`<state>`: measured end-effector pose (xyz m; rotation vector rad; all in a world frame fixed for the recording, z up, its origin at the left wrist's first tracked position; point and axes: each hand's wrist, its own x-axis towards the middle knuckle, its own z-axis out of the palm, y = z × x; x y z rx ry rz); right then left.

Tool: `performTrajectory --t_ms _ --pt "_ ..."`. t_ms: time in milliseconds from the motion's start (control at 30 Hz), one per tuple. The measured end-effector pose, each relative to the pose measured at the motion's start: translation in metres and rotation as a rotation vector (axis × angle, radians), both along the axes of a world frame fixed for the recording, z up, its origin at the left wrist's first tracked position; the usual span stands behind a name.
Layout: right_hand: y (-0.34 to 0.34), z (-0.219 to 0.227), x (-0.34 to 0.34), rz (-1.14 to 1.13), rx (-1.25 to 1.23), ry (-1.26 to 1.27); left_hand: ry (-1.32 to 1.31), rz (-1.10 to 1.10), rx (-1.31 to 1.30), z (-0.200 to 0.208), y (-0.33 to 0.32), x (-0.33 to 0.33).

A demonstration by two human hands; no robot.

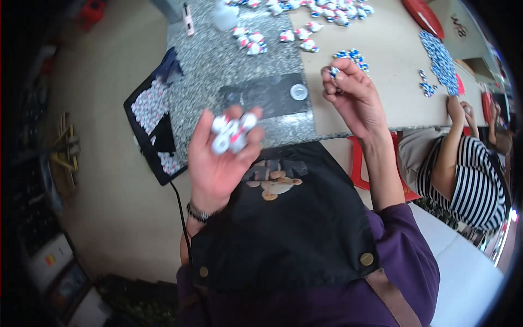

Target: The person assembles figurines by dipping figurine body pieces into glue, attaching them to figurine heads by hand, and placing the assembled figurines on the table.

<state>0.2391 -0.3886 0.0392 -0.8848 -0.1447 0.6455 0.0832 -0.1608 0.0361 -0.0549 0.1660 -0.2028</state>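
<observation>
My left hand (215, 173) is turned palm up, its fingers curled around several small white figurines (231, 133) with pink marks. The hand is somewhat blurred. Raised over the table's front edge, my right hand (357, 92) pinches a small blue-and-white piece (334, 72) between thumb and fingers. Just behind that hand lies a small heap of similar blue-and-white pieces (357, 56). Between my hands, a round white dish (298, 92) rests on a dark flat mat (261, 95). Finished-looking white, pink and blue figurines (253, 44) lie in groups farther back.
On the left, a black tray (136, 103) holds many small white pieces. A translucent bottle (225, 17) and a pink-and-black pen-like tube (188, 20) stand at the back. More blue-and-white pieces (440, 60) cover the right side. A co-worker in a striped top (471, 180) sits at the right.
</observation>
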Motion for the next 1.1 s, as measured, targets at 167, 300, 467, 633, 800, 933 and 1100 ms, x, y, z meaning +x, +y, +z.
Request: performTrajectory --t_ms 167,300,467,633,800,933,1100 --pt "0.008 -0.002 0.003 0.04 -0.073 0.028 0.065 0.026 0.083 -0.004 -0.002 0.027" --pt "0.007 -0.005 0.009 0.042 -0.099 0.021 -0.034 -0.004 0.128 -0.013 -0.002 0.037" --pt "0.009 0.0 0.012 0.046 -0.118 0.006 -0.029 0.019 0.088 -0.023 -0.005 0.039" --pt "0.011 -0.007 0.014 0.022 -0.181 -0.052 -0.092 0.018 0.034 -0.03 -0.007 0.036" --pt "0.013 -0.006 0.015 0.019 -0.548 -0.244 -0.009 0.024 0.236 -0.022 -0.001 0.029" --pt "0.017 0.0 0.01 0.003 -0.747 -0.472 0.061 0.038 0.294 -0.02 -0.002 0.025" --pt "0.014 -0.004 0.01 0.016 -0.867 -0.713 0.08 0.041 0.243 -0.022 -0.01 0.02"
